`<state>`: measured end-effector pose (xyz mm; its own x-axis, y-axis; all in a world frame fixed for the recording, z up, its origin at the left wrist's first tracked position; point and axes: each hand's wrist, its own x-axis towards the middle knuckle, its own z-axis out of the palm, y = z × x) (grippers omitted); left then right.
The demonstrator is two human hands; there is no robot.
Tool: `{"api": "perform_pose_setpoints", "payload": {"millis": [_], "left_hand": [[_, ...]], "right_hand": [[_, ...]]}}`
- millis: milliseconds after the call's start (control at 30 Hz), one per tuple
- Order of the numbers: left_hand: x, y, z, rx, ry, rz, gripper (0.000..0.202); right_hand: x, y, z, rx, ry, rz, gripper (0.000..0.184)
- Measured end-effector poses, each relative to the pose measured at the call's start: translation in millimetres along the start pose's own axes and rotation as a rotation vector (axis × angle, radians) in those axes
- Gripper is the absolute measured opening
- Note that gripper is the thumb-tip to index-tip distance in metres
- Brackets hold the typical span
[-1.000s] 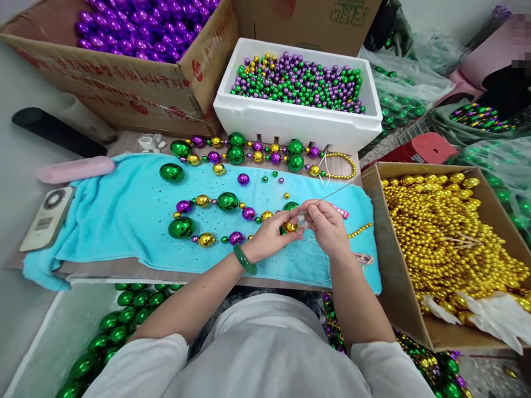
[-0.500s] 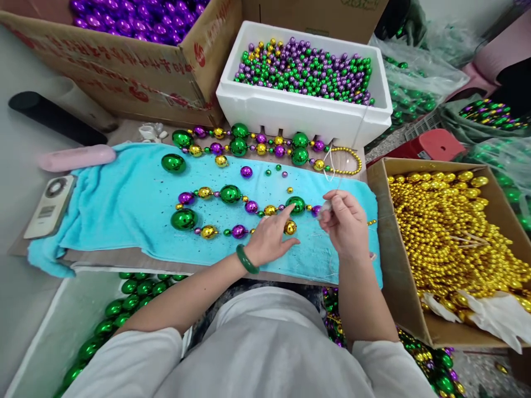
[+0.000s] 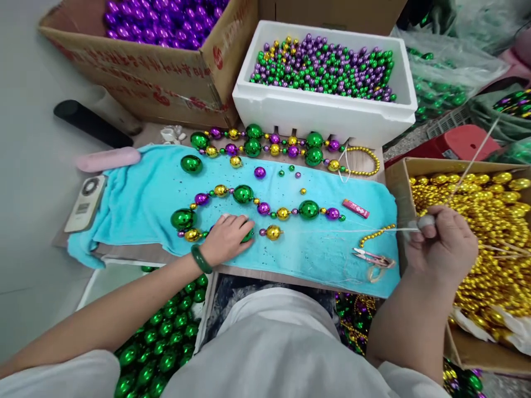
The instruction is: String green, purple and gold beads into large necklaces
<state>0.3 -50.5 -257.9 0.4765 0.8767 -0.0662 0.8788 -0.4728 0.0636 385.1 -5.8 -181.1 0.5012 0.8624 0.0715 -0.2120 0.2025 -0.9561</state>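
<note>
My left hand (image 3: 227,239) lies over the lower run of a beaded strand (image 3: 243,194), its fingers curved down on a large green bead (image 3: 248,236). To the right of that hand, a small purple bead and a gold bead (image 3: 273,232) sit on the strand. From there a thin white cord (image 3: 402,229) runs taut across the towel to my right hand (image 3: 443,243), which is closed on it at the right, with a loose end rising above. Thread snips (image 3: 373,258), a short gold bead chain (image 3: 375,235) and a small red packet (image 3: 355,209) lie between the hands.
A finished-looking bead strand (image 3: 253,147) stretches along the back of the blue towel (image 3: 145,221). Behind it stands a white foam box (image 3: 323,113) of small beads. Cardboard boxes hold purple beads (image 3: 166,25) and gold chains (image 3: 489,265). Loose beads dot the towel.
My left hand has shifted left onto the strand's lower run. My right hand has swung far right, drawing the cord straight. The snips and red packet have come into sight.
</note>
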Motion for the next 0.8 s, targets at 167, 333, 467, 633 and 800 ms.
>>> {"api": "perform_pose_setpoints", "payload": {"millis": [167,333,467,633,800], "left_hand": [[-8.1,-44.9,-0.1,0.070,-0.014,0.136,0.041],[13.0,-61.2,-11.2,-0.017,0.099,0.277,0.068],[72.4,-39.3,-23.5,-0.150,0.282,0.081,0.040],[161.5,-15.8,-15.6,-0.319,0.141,-0.124,0.030],[202.7,-21.1,-0.8,-0.465,0.075,-0.251,0.019]], "right_hand": [[14.9,-2.7,-25.8,-0.016,0.136,-0.052,0.016],[13.3,-0.5,-19.1,-0.089,0.073,-0.004,0.008],[-3.9,13.2,13.1,-0.092,-0.121,0.109,0.014],[-27.1,32.2,50.6,-0.148,-0.378,0.192,0.024],[-37.3,45.0,62.0,-0.177,-0.422,0.221,0.024]]}}
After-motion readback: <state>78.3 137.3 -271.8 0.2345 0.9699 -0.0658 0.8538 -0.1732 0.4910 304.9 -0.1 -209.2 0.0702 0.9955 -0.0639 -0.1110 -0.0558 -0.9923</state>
